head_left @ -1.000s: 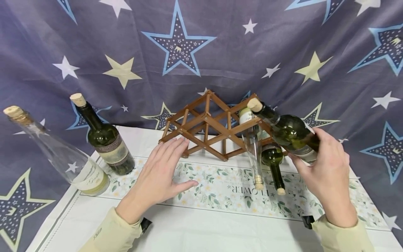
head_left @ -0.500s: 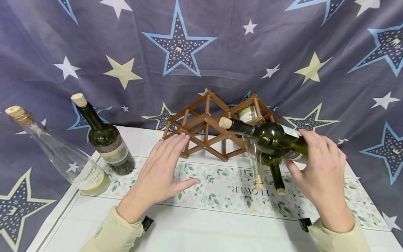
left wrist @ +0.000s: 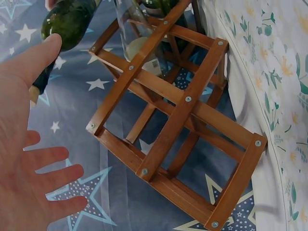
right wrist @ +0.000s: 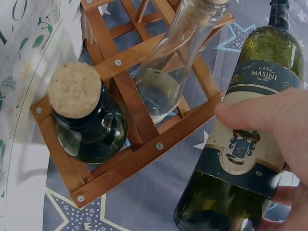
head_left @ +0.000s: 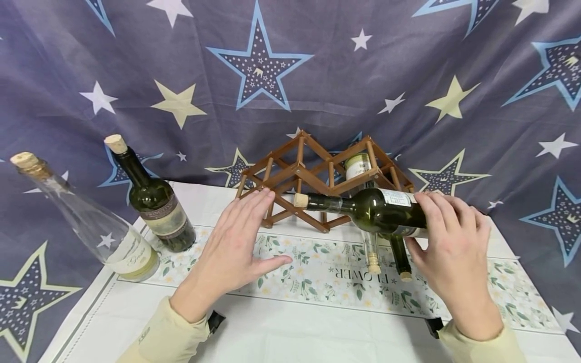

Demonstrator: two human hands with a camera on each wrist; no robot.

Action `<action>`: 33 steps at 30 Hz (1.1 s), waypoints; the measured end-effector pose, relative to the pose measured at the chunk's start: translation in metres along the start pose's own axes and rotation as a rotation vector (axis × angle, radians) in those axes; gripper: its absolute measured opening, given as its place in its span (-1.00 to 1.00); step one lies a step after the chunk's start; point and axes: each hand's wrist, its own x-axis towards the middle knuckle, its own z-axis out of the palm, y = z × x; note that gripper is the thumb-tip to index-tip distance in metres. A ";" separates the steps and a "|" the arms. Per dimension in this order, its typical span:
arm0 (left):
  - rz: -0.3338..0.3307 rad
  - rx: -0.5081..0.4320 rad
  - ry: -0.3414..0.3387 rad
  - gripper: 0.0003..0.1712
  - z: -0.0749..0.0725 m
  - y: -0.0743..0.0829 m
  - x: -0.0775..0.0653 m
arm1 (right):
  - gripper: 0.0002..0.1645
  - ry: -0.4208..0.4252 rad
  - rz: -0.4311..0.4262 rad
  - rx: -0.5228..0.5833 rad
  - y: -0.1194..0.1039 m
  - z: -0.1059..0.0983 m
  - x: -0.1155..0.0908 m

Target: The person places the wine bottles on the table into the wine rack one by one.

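Note:
My right hand [head_left: 458, 257] grips a green wine bottle [head_left: 376, 209] around its lower body. The bottle lies nearly level in front of the wooden wine rack [left wrist: 188, 99], its corked neck toward the left. Its label [right wrist: 245, 149] shows under my thumb in the right wrist view. My left hand [head_left: 231, 247] is spread with straight fingers by the rack's left end and holds nothing. Inside the rack's right side lie a clear bottle [right wrist: 161, 82] and a dark green bottle [right wrist: 89, 130], corks facing me. The held bottle partly covers both in the head view.
At the left of the table stand a tall clear bottle [head_left: 131, 252] and a dark green bottle [head_left: 165, 217], both corked and upright. A flower-print runner [head_left: 308, 272] crosses the white table. A starry cloth [head_left: 317, 65] hangs close behind the rack.
The held bottle has swung from a tilt, neck up and back, to nearly level, its cork moving left and down. My right hand has shifted slightly left; my left hand has barely moved.

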 end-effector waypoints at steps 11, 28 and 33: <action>0.037 -0.013 0.051 0.30 -0.002 0.008 0.004 | -0.09 0.026 -0.068 -0.018 -0.015 0.000 0.003; 0.115 -0.001 0.060 0.22 0.007 0.020 0.010 | 0.04 0.022 -0.152 -0.027 -0.033 0.001 0.003; 0.131 0.032 0.022 0.16 0.010 0.024 0.012 | 0.04 0.030 -0.174 -0.023 -0.039 0.002 0.004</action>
